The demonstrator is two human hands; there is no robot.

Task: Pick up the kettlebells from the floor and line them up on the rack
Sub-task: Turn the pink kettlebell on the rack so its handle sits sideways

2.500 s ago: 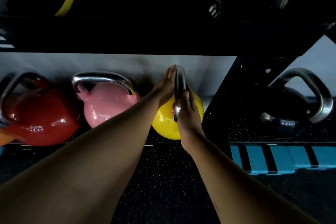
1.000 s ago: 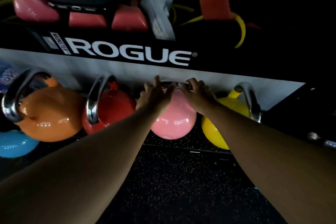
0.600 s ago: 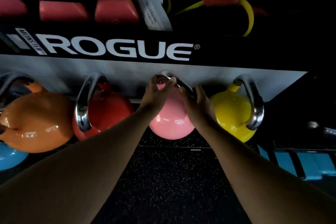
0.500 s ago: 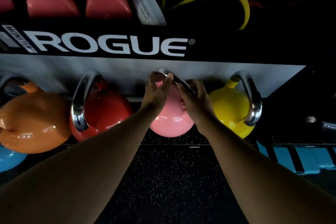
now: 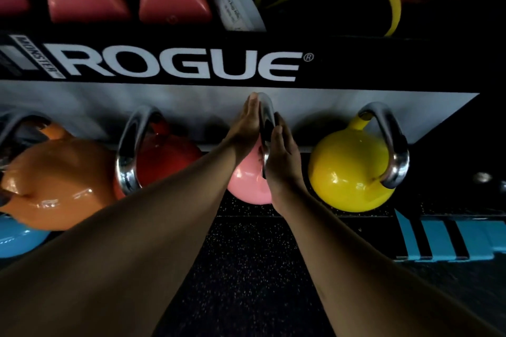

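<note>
The pink kettlebell (image 5: 246,186) stands on the rack's low shelf (image 5: 298,209), its steel handle turned edge-on towards me. My left hand (image 5: 246,126) lies flat against the handle's left side, fingers straight. My right hand (image 5: 282,159) presses on the right side, fingers curled over the steel. To its right stands the yellow kettlebell (image 5: 350,169). To its left come the red kettlebell (image 5: 167,159), the orange kettlebell (image 5: 54,183) and a partly hidden blue kettlebell (image 5: 16,238). All the handles point up and back.
A black rack beam (image 5: 383,68) lettered ROGUE runs just above the handles. The shelf above holds pink blocks, a white device (image 5: 232,0) and a yellow band (image 5: 391,3). A blue striped platform (image 5: 443,238) lies at the right. Dark speckled floor (image 5: 246,268) lies below me.
My hands left the yellow kettlebell and took the pink one's handle. Over the last second the handle has turned from crosswise to edge-on towards me.
</note>
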